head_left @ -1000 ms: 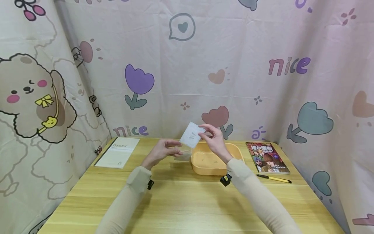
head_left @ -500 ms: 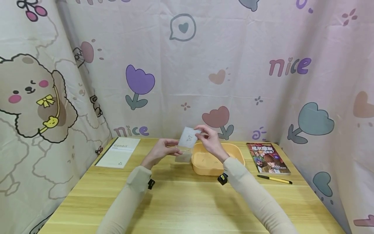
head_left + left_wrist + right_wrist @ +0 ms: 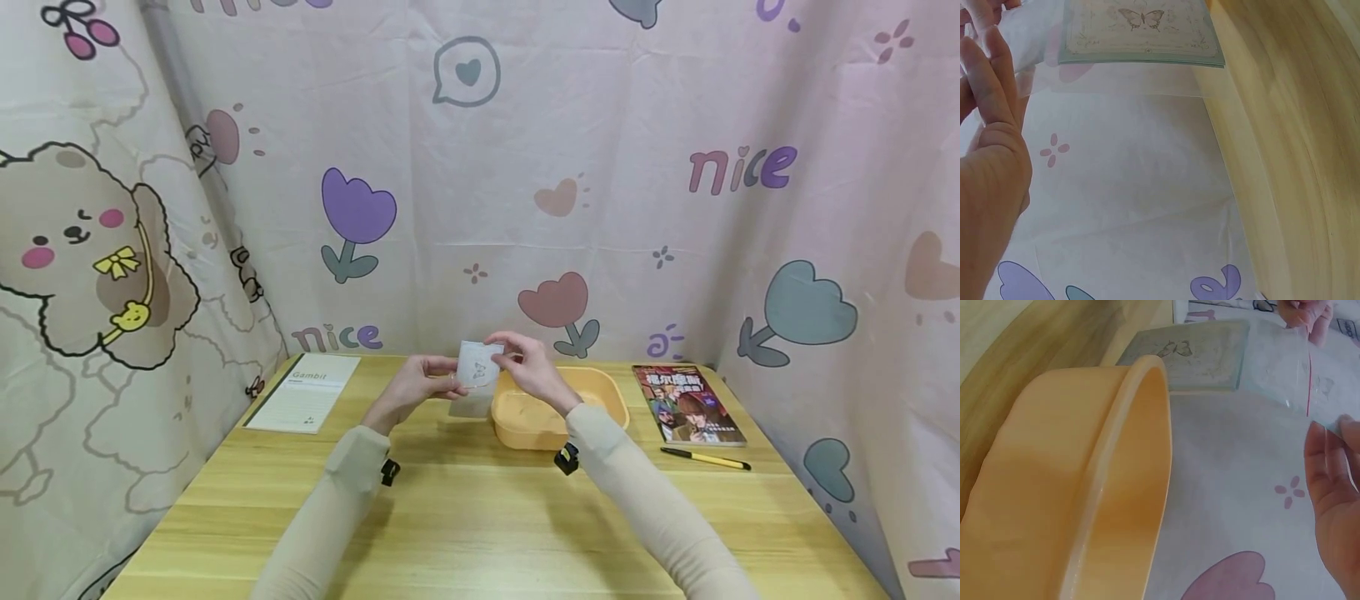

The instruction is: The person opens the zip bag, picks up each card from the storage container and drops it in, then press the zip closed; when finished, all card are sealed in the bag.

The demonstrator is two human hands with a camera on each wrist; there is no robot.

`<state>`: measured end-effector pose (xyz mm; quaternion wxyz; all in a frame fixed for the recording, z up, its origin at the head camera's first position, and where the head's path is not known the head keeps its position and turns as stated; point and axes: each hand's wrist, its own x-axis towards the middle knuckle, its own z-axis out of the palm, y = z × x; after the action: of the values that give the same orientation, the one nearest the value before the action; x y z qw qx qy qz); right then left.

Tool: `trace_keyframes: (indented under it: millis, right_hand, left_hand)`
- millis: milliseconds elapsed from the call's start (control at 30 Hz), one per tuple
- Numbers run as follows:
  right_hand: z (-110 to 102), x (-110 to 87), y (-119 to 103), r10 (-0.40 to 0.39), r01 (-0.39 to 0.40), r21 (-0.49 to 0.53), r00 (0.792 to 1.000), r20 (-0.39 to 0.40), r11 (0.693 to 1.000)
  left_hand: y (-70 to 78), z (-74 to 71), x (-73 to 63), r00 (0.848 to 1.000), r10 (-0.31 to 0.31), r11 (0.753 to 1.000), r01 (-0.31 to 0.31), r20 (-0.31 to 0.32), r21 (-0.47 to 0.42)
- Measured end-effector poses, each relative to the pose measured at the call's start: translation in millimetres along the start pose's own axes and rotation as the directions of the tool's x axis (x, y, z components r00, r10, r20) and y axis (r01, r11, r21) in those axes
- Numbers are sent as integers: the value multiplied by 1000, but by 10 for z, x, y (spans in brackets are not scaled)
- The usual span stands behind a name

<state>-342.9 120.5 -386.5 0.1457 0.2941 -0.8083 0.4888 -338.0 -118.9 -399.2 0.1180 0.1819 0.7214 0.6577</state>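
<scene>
My left hand (image 3: 411, 388) pinches the mouth edge of a clear zip bag (image 3: 1277, 369) with a red zip line. Inside the bag's lower end lies a stack of green-edged cards (image 3: 1141, 34) with a butterfly print. My right hand (image 3: 531, 367) pinches a pale butterfly card (image 3: 477, 358) by its upper right side. That card stands at the bag's mouth, its lower edge close to the left fingertips. How far it reaches into the bag cannot be told. In the right wrist view, the right hand's fingers are partly cut off at the edge.
An orange plastic basket (image 3: 525, 435) stands just behind and below the right hand. A white notebook (image 3: 303, 392) lies at the table's left. To the right are a comic-style book (image 3: 686, 404) and a yellow-black pen (image 3: 705, 459). A printed curtain (image 3: 480, 167) hangs behind the table.
My right hand has moved down and left with the card, which has turned more upright and now meets the bag's mouth. The left hand has stayed almost still, holding the bag.
</scene>
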Motion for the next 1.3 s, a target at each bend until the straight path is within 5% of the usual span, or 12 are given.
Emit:
trace_keyframes:
  millis: [167, 467, 833, 1133, 1300]
  right_hand:
    - [21, -5, 34, 39, -40, 17, 999, 36, 999]
    - [63, -65, 62, -38, 37, -41, 999, -25, 998]
    - [66, -46, 139, 63, -62, 29, 998, -28, 998]
    - [58, -75, 115, -110, 112, -75, 994, 28, 991]
    - [48, -100, 129, -118, 123, -92, 991, 67, 988]
  left_hand:
    - [-14, 5, -1, 1000, -12, 1000, 12, 4, -3]
    - [-31, 7, -10, 1000, -19, 1000, 19, 1, 14]
    - [-30, 25, -6, 999, -30, 1000, 30, -19, 7]
    - [-46, 26, 4, 1000, -4, 1000, 4, -12, -22]
    - [-44, 20, -2, 1000, -4, 1000, 3, -19, -11]
